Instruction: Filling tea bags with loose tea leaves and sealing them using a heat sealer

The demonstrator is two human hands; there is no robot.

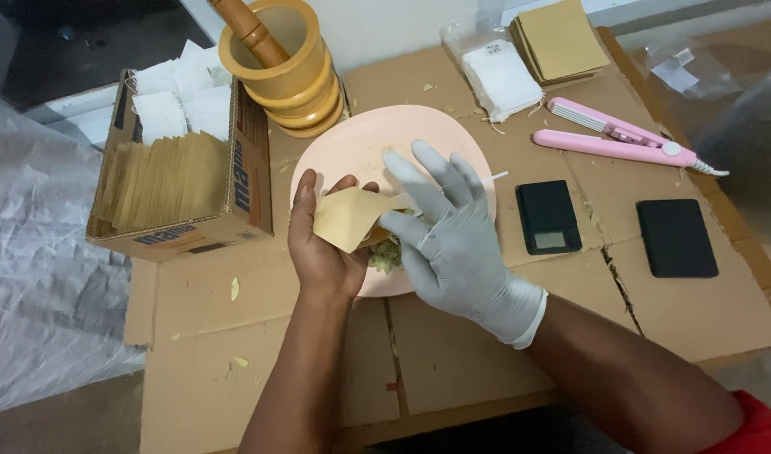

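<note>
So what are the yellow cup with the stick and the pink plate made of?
The cup and stick look like wood: matte, honey-brown, with turned ridges. The plate looks like smooth plastic, pale pink with a soft sheen, though it could be melamine.

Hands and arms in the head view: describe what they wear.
The left hand is bare, with a bare forearm. The right hand wears a thin pale grey glove with a rolled white cuff at the wrist. The right forearm is bare up to a red sleeve.

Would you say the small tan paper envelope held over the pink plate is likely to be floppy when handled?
Probably floppy: the tan envelope already bends in the left hand. It looks thin and light, so likely easy to crease. The gloved right hand touching its mouth suggests it needs support.
</note>
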